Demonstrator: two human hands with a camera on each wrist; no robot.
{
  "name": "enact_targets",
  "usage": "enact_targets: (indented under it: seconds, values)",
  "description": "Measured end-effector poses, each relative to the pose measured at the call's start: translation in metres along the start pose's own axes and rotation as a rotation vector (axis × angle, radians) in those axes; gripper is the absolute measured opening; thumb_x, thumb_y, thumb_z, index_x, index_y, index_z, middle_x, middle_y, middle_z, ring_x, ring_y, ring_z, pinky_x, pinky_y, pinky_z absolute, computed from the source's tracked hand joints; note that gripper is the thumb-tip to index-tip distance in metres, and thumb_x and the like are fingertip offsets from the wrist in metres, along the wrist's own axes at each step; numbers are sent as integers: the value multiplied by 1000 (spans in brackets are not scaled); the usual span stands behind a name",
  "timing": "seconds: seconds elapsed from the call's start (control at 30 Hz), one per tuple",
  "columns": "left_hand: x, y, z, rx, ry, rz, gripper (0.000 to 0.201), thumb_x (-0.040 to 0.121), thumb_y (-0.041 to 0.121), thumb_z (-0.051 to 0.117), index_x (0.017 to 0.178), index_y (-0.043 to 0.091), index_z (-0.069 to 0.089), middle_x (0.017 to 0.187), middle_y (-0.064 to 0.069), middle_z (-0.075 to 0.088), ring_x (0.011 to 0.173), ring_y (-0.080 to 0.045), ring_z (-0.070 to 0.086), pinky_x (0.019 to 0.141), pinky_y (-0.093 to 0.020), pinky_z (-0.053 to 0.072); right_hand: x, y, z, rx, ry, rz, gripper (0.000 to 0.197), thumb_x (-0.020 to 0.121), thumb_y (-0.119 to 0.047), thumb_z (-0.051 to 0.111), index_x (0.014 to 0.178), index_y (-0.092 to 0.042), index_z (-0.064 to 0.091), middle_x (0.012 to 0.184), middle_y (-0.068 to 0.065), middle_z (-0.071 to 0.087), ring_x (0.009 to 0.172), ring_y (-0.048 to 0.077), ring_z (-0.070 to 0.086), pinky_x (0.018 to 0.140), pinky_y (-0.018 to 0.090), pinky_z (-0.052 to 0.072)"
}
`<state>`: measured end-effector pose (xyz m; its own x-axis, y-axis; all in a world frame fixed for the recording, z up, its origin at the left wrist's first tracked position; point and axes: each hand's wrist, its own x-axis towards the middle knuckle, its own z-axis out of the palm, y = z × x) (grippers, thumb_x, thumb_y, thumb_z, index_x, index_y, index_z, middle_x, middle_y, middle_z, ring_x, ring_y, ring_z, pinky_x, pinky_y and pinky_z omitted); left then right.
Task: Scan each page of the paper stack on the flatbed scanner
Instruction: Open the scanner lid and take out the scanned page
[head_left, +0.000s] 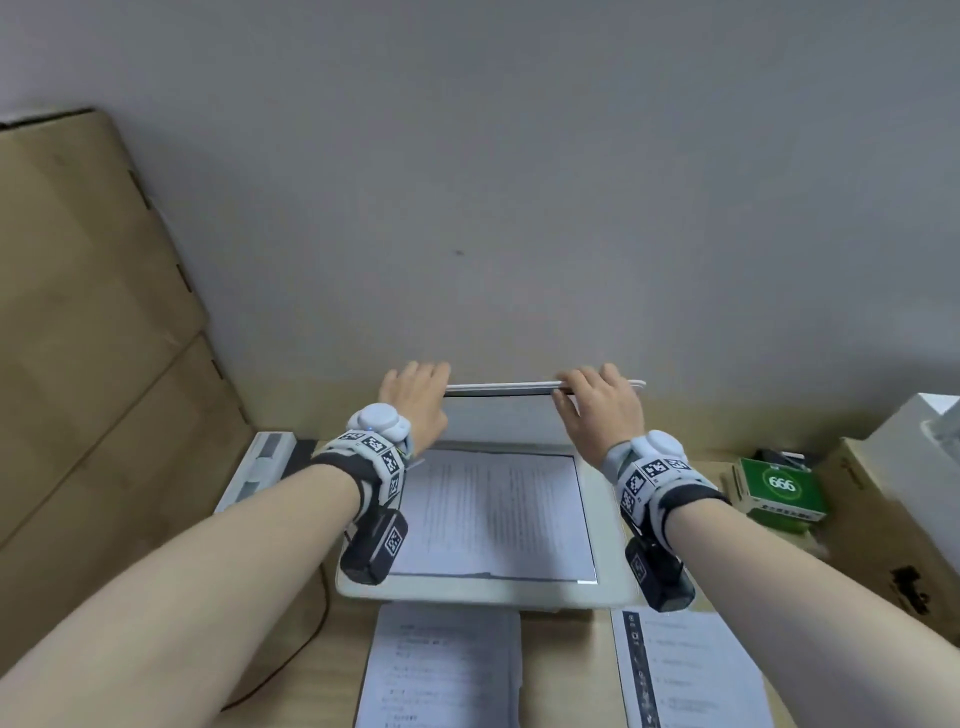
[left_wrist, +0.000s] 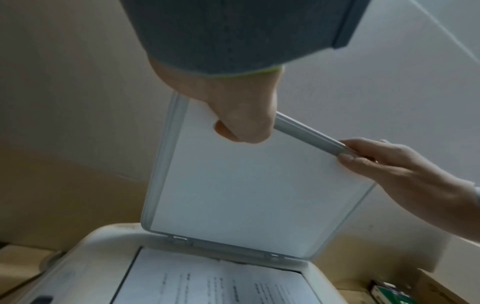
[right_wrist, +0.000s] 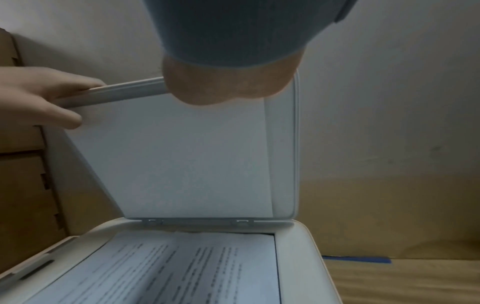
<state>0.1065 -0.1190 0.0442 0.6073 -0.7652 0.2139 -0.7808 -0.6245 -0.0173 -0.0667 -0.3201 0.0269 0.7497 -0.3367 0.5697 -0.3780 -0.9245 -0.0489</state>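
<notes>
Up high, the scanner lid (head_left: 519, 387) is held by its front edge — gripped by the left hand (head_left: 415, 397) and the right hand (head_left: 597, 402), fingers curled over it. A printed page (head_left: 493, 512) is laid on the scanner (head_left: 467, 592) glass. More pages (head_left: 447, 670) are seen at the table's near edge.

Light is soft, even and rather dim, with no hard shadows and no glare. The head view is fairly sharp around the scanner (head_left: 488, 592), though lines bow toward the frame edges away from it. Both wrist views are darker, grainy and soft; print on the page (right_wrist: 182, 273) on the scanner glass smears into unreadable streaks, and the nearest wrist strap above it is blurred.
</notes>
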Motion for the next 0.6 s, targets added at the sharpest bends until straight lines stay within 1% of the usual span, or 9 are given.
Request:
enact_targets:
  seconds: [0.03, 0.07, 0.13, 0.17, 0.23, 0.3, 0.4, 0.47, 0.6]
  values:
    - [6, 0, -1, 29, 96, 6, 48, 72, 7, 54, 119, 17, 52, 119, -4, 58, 111, -28, 51, 85, -40, 39, 7, 2, 6, -10, 1, 10, 39, 96, -37, 44, 118, -12, 64, 102, 4, 65, 85, 30, 50, 80, 38, 42]
    - [12, -3, 3, 52, 147, 16, 56, 70, 8, 56, 125, 17, 50, 129, -4, 54, 119, -27, 48, 93, -42, 38, 13, 4, 11, -15, -17, 31, 44, 96, -34, 46, 132, -9, 55, 115, 6, 61, 91, 31, 48, 85, 39, 42]
    - [41, -10, 12, 78, 165, 7, 74, 69, 10, 57, 140, 13, 40, 149, -8, 38, 137, -27, 35, 108, -50, 31, 39, 15, 29, 3, -65, 58, 60, 94, -31, 51, 147, -6, 37, 134, 7, 50, 101, 32, 47, 93, 41, 43]
    - [46, -13, 14, 74, 149, -9, 82, 69, 10, 56, 147, 13, 32, 157, -9, 27, 144, -26, 26, 114, -52, 25, 45, 16, 34, 12, -81, 66, 65, 93, -31, 53, 150, -6, 32, 140, 8, 46, 105, 32, 46, 94, 42, 43]
    - [55, -16, 18, 77, 142, -29, 93, 69, 8, 52, 155, 13, 15, 163, -8, 7, 150, -25, 8, 118, -53, 14, 56, 17, 41, 23, -102, 69, 70, 92, -30, 53, 153, -7, 27, 147, 8, 40, 112, 32, 45, 97, 42, 44]
    - [62, -16, 26, 59, 164, -21, 98, 67, 6, 50, 156, 12, 8, 164, -9, -1, 151, -26, 0, 120, -52, 11, 64, 24, 50, 29, -113, 72, 71, 91, -29, 52, 154, -8, 25, 153, 9, 35, 118, 32, 45, 99, 43, 43]
    - [74, -14, 42, 24, 153, -26, 101, 65, 7, 50, 156, 11, 6, 164, -9, -6, 151, -26, -6, 121, -49, 10, 78, 35, 71, 44, -107, 81, 73, 90, -28, 54, 154, -8, 24, 158, 10, 30, 122, 33, 45, 101, 43, 43]
    - [74, -14, 45, 20, 144, -17, 101, 65, 7, 50, 156, 10, 8, 164, -9, -7, 151, -26, -8, 121, -47, 11, 83, 36, 75, 39, -97, 72, 75, 90, -27, 55, 155, -8, 23, 159, 11, 28, 119, 34, 46, 97, 43, 44]
    - [67, -15, 53, 27, 51, -5, 99, 66, 8, 53, 156, 12, 11, 163, -9, -11, 151, -24, -10, 121, -47, 13, 73, 36, 81, 19, -107, 64, 78, 90, -27, 56, 156, -7, 20, 163, 12, 17, 114, 34, 43, 93, 43, 43]
